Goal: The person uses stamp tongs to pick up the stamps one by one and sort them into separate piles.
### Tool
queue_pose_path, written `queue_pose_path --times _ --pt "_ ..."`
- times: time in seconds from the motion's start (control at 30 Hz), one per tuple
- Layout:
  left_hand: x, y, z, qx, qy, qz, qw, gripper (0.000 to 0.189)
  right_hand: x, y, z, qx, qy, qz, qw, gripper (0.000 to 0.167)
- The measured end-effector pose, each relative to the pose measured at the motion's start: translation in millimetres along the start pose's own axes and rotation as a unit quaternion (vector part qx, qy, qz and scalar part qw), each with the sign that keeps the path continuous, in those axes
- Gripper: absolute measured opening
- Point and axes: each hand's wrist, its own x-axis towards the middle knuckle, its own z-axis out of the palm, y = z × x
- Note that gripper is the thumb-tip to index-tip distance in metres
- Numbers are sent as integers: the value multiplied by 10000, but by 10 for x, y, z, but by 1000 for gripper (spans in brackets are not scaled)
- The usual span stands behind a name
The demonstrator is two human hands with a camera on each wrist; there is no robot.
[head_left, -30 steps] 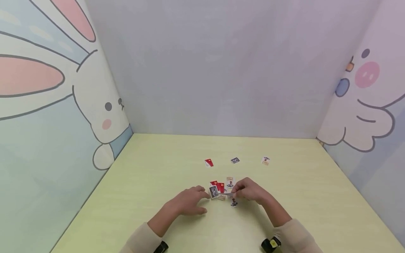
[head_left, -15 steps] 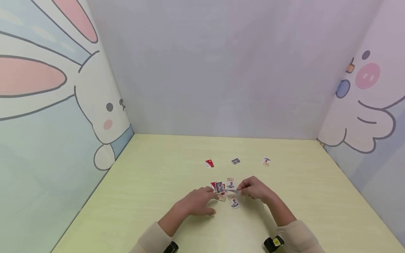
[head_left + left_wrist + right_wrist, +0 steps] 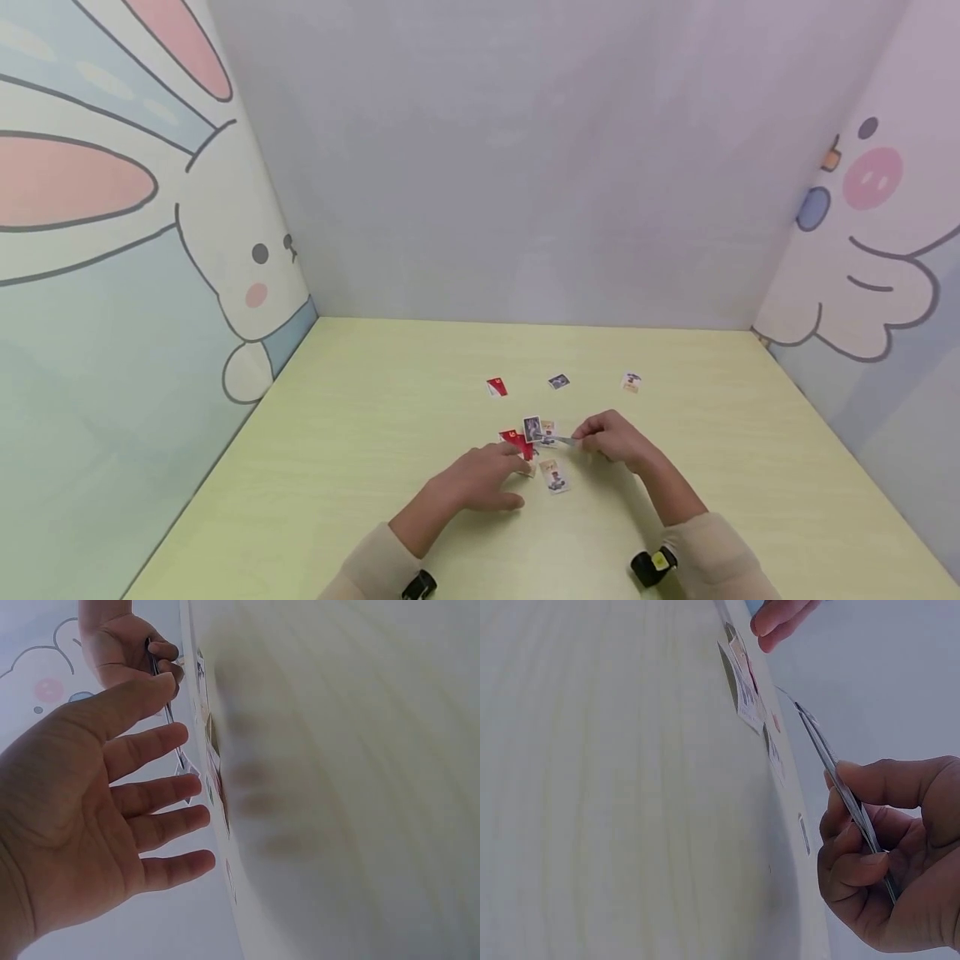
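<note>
Metal tweezers [image 3: 847,796] are pinched between the thumb and fingers of my right hand [image 3: 611,437]. At their tips is a small dark picture card [image 3: 532,429], raised over the pile in the left wrist view. My left hand [image 3: 482,479] hovers low with spread, relaxed fingers [image 3: 161,793], holding nothing. Its fingertips overlap the near-left part of the pile in the head view. In that pile are red cards [image 3: 517,440], a pale card with a small figure [image 3: 554,477] and another pale one [image 3: 548,435] behind.
Farther back on the pale yellow table [image 3: 390,383] lie three spaced cards: a red one [image 3: 497,387], a dark one [image 3: 558,382] and a pale one [image 3: 632,382]. A grey wall [image 3: 525,208] closes off the back, with cartoon-printed panels at both sides.
My right hand has moved right and slightly away, carrying the dark card on the tweezers from the pile's left side to its far side. My left hand has shifted right, over the pile's edge.
</note>
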Motion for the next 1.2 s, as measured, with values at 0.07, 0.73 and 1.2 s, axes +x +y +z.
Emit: queue_pose_path --times 0.07,0.73,1.2 --pt "13 5 3 26 2 35 10000 41 14 6 -17 17 20 18 10000 11" --pt "215 40 21 497 466 436 9967 38 172 117 -169 -58 364 129 9992 15" --pt "447 -17 66 825 675 341 9937 38 369 217 -252 78 893 626 9940 18"
